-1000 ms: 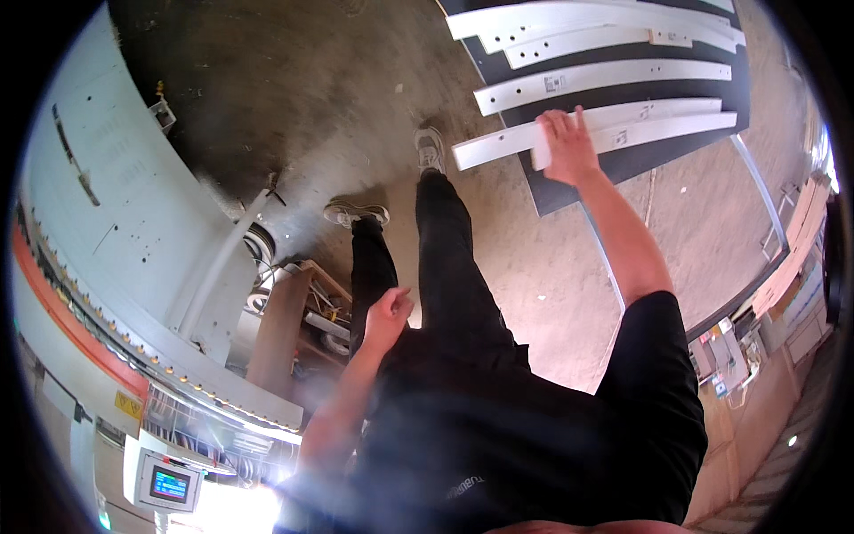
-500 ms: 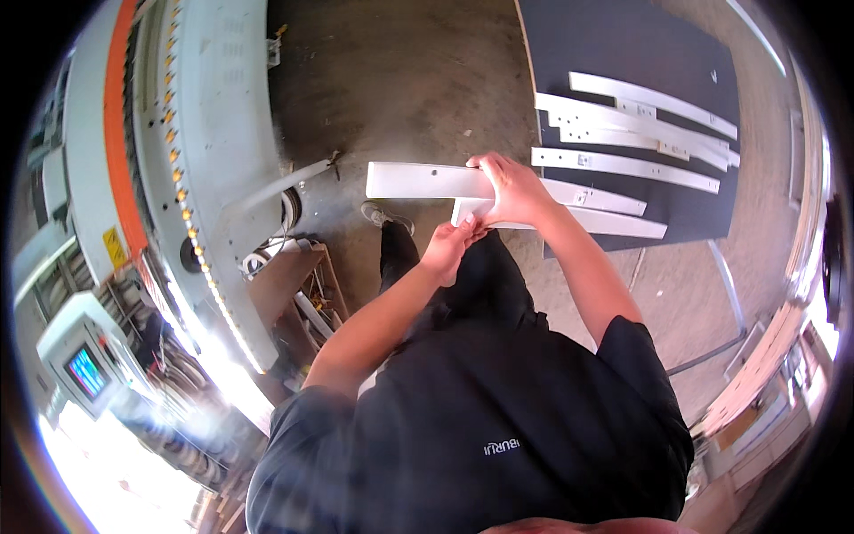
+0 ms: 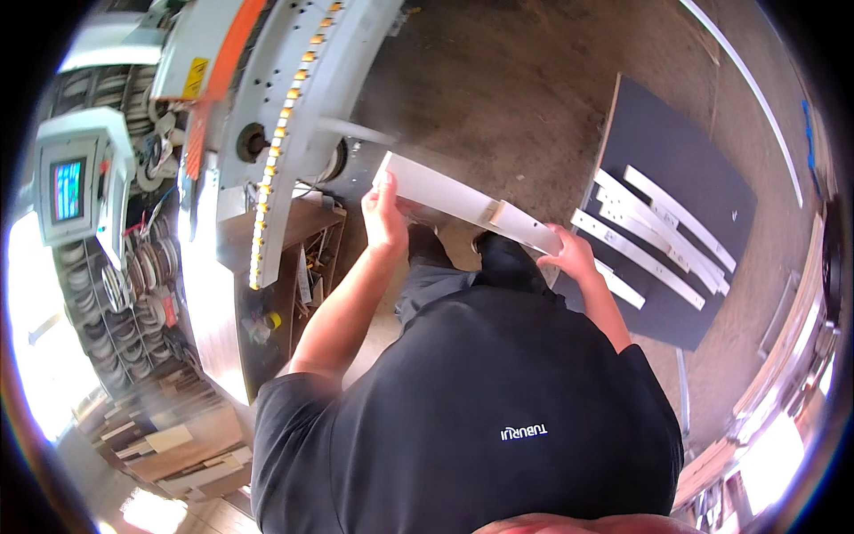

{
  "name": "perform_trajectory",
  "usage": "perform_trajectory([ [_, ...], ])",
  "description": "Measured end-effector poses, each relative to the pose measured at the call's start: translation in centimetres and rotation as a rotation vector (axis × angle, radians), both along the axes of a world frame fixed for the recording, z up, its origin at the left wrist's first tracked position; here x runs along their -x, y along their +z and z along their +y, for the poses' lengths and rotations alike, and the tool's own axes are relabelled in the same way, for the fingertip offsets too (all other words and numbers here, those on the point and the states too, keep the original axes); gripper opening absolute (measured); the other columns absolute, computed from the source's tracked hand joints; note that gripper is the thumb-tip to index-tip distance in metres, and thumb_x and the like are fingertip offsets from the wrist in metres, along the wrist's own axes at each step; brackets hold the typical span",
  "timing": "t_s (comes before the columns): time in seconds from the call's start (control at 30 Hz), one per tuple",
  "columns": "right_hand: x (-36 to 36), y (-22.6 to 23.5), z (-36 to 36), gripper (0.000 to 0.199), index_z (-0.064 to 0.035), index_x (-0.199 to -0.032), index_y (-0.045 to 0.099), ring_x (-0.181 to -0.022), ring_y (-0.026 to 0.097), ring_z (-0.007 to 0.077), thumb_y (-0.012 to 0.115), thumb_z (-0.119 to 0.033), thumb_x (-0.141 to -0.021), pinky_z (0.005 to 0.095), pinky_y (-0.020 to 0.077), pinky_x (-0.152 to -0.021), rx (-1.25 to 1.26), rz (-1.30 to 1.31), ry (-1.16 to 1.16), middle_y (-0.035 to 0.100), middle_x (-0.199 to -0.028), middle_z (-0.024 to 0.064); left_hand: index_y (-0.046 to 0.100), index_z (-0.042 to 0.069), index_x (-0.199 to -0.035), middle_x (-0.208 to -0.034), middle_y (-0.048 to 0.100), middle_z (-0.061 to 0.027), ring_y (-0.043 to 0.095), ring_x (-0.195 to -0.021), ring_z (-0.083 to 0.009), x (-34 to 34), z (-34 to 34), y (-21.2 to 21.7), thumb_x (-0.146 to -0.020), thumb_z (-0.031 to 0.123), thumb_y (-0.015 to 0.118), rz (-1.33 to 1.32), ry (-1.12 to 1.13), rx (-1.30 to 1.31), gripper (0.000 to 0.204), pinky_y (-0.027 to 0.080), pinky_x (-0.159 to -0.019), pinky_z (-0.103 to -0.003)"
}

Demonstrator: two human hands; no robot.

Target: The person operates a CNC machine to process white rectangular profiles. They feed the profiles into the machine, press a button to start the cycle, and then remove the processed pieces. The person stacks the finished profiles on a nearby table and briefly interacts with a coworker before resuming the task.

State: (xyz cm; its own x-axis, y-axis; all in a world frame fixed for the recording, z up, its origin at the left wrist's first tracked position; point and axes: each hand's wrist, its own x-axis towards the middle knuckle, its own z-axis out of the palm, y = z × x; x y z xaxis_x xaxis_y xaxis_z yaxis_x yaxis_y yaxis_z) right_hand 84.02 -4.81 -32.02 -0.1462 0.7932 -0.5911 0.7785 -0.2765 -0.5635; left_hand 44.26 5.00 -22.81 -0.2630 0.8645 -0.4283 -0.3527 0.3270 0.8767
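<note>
A long white strip board (image 3: 436, 188) spans the space between my two hands, sloping down to the right in front of my legs. My left hand (image 3: 384, 218) grips its left end, thumb on the upper face. Along its right part lies a shorter white piece (image 3: 527, 229) with a small dark hole; a tan edge shows where it begins. My right hand (image 3: 571, 255) closes around the right end, with its thumb and fingers on either side. Whether the two pieces are joined or only pressed together, I cannot tell.
Several white strips (image 3: 660, 238) lie on a dark panel (image 3: 703, 151) to the right. At the left stands a long machine with a row of yellow rollers (image 3: 283, 111) and a control screen (image 3: 68, 190). Below it are a brown cabinet (image 3: 276, 240) and stacked offcuts (image 3: 169, 440).
My left hand has moved from beside my right hand to the board's left end, so the hands are farther apart. The board now slopes down rightward. The whole view has turned left.
</note>
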Motion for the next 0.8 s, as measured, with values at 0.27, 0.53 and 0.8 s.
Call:
perform_trajectory([
  [0.27, 2.7, -5.0, 1.4, 0.106, -0.0093, -0.144, 0.061, -0.115, 0.071, 0.0375, 0.103, -0.043, -0.053, 0.0452, 0.0553, -0.102, -0.211, -0.139, 0.074, 0.074, -0.126, 0.0182, 0.068, -0.001, -0.119, -0.097, 0.075, -0.0126, 0.074, -0.076, -0.0243, 13.2, 1.6, 2.2, -0.108, 0.056, 0.058, 0.044, 0.177, -0.042, 0.058, 0.062, -0.062, -0.041],
  [0.53, 11.7, -0.5, 3.0, 0.067, -0.011, -0.115, 0.068, -0.107, 0.073, 0.0378, 0.094, -0.041, -0.062, 0.0478, 0.058, -0.093, -0.003, -0.147, 0.209, 0.075, -0.114, 0.0184, 0.074, -0.002, -0.109, -0.091, 0.077, -0.0134, 0.074, -0.071, -0.024, 21.0, 2.2, 0.9, -0.11, 0.047, 0.057, 0.042, 0.213, -0.007, 0.053, 0.06, -0.059, -0.038],
  [0.8, 23.6, 5.7, 7.5, 0.055, -0.0103, -0.119, 0.066, -0.103, 0.073, 0.0452, 0.084, -0.038, -0.075, 0.0537, 0.0575, -0.091, 0.021, -0.333, 0.4, 0.077, -0.105, 0.0259, 0.065, 0.005, -0.112, -0.094, 0.073, -0.0054, 0.069, -0.077, -0.0141, 31.1, 7.5, -2.4, -0.105, 0.029, 0.071, 0.081, 0.128, 0.04, 0.026, 0.061, -0.068, -0.034],
])
